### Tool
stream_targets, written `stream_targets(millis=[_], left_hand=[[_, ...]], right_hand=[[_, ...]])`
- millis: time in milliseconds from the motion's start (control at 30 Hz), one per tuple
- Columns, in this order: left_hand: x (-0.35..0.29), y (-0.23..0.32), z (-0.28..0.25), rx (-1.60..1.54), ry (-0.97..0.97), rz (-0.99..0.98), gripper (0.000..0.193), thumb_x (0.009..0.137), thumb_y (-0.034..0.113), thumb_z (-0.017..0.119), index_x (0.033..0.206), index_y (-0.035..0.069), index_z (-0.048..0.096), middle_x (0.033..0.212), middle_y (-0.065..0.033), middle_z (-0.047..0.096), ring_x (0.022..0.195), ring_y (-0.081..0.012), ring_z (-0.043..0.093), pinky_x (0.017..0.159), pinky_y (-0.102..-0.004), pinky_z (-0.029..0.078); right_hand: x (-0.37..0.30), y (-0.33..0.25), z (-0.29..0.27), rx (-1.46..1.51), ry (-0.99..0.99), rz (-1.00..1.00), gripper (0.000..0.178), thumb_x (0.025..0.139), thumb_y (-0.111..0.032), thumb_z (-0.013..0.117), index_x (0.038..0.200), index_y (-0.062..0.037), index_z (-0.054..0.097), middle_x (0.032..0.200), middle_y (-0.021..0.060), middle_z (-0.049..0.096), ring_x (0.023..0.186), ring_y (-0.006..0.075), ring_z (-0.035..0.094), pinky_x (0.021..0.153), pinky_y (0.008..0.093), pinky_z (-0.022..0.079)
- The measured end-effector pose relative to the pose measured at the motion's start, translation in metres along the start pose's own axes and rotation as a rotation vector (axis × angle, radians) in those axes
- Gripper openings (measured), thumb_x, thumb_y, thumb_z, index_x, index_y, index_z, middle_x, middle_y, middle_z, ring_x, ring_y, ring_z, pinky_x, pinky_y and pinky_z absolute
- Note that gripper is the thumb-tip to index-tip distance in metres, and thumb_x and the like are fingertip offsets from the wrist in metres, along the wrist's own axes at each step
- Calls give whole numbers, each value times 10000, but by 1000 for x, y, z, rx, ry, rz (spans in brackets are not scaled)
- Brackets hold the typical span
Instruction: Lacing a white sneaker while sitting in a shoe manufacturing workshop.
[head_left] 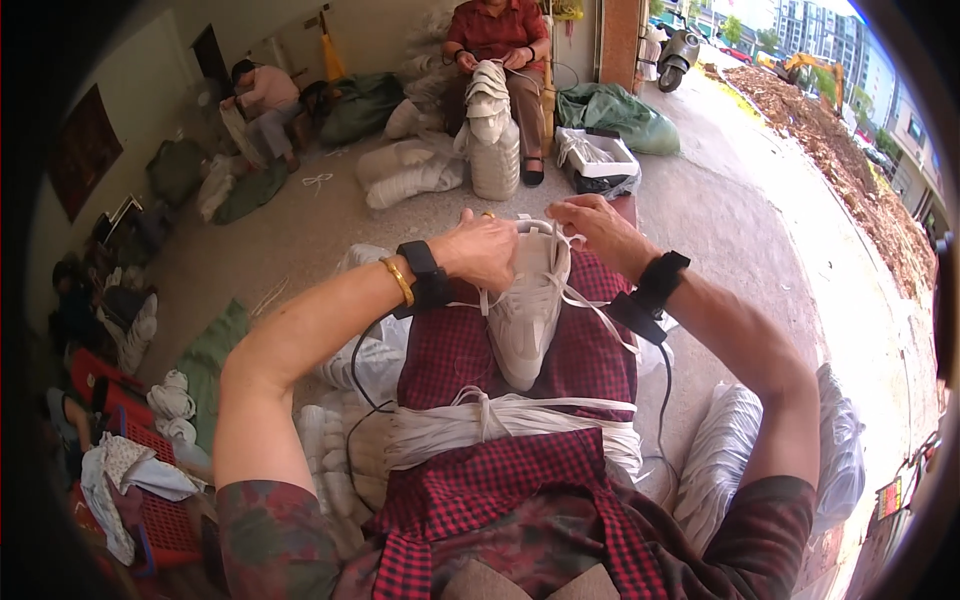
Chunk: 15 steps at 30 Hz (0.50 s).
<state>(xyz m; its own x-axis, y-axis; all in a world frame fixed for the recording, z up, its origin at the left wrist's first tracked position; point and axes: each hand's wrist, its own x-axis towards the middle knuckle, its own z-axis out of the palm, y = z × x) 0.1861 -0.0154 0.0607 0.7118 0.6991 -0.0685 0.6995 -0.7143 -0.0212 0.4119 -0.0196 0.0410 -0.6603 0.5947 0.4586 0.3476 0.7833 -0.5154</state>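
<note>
A cream-white sneaker (525,335) rests on my lap over a red and black checked apron (445,350), its toe pointing toward me. My left hand (482,252) is closed against the sneaker's left side near the opening; its fingertips are partly hidden. At the right of the opening, my right hand (598,232) pinches a white shoelace (556,228). Loose lace ends hang across both sides of the shoe. Nearer to me, a tied bundle of white laces (510,418) lies across my lap.
Bagged stacks of shoes (722,445) stand at both sides of me. Ahead, a seated person (497,60) handles laces behind a shoe stack (495,165). A white box (597,155) sits to that person's side. A red plastic chair (165,520) is at lower left.
</note>
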Motion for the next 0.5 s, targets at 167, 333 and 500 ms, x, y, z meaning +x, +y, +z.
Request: stream_targets(millis=[167, 333, 500], left_hand=[[-4, -7, 15, -236, 155, -74, 160, 759, 158, 621, 750, 14, 688, 856, -119, 627, 801, -261, 621, 684, -384, 464], [-17, 12, -13, -772, 610, 116, 212, 1002, 213, 568, 979, 34, 680, 757, 3, 607, 642, -60, 529, 571, -250, 440], [-11, 41, -13, -1151, 249, -252, 310, 1037, 343, 534, 1158, 75, 633, 693, 29, 571, 509, -19, 457, 458, -197, 378]], right_hand=[[1, -15, 27, 593, 119, 343, 382, 1033, -389, 529, 1047, -30, 659, 910, -29, 602, 870, 72, 536, 791, 236, 446], [-7, 0, 25, 707, 196, 308, 344, 1039, -374, 535, 1092, -54, 650, 893, -67, 561, 866, 51, 504, 803, 203, 414], [-11, 9, 28, 936, 279, 270, 316, 1026, -386, 569, 1101, -90, 652, 930, -80, 587, 878, 37, 508, 786, 200, 411]])
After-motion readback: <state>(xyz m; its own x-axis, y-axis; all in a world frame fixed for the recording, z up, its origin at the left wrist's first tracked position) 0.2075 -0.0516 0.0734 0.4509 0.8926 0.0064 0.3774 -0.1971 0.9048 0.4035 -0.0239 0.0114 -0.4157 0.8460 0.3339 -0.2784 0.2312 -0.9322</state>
